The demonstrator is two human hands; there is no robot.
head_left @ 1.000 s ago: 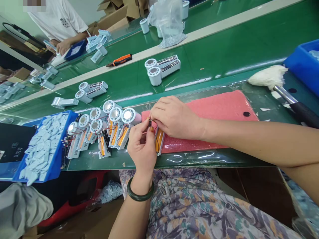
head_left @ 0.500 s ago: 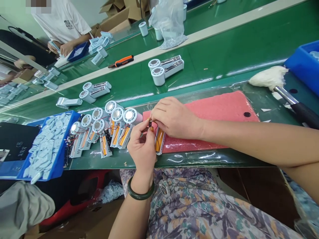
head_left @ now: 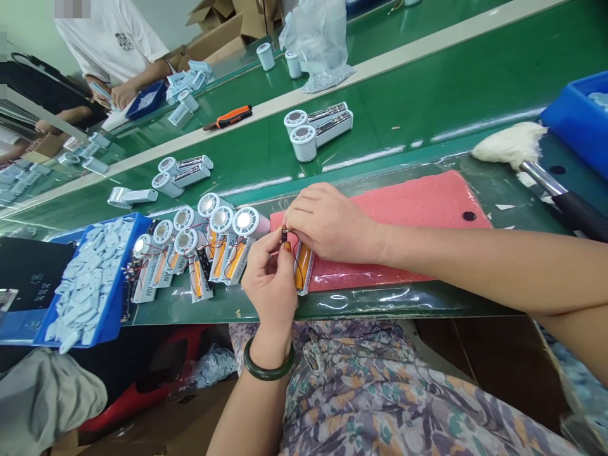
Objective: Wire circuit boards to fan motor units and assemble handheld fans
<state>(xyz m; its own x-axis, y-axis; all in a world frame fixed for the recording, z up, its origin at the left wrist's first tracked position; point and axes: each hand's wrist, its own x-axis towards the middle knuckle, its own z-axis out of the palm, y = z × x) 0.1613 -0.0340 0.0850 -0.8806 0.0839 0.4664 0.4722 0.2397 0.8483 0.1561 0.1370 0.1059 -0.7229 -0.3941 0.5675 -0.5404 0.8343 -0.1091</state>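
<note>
The left hand (head_left: 270,285) and right hand (head_left: 332,225) both pinch a small black wired component (head_left: 285,235) — nearby, a blue plastic tray (head_left: 113,304) brims with flat pale-blue moulded pieces (head_left: 90,285).

A foam mat (head_left: 418,212) lies on the near bench (head_left: 166,310), along its front edge. Left of the mat, wired battery units (head_left: 223,253) lie side by side, and a tray of plastic caps (head_left: 111,304) sits past them at the left end, overhanging the front edge. Right of the mat are a duster (head_left: 510,142) and, behind it at the back right corner, a second tray (head_left: 574,120). On the bench's farther section, two finished units (head_left: 308,133) lie behind the mat, and pliers (head_left: 228,117) lie beyond a long divider strip (head_left: 380,60).
</note>
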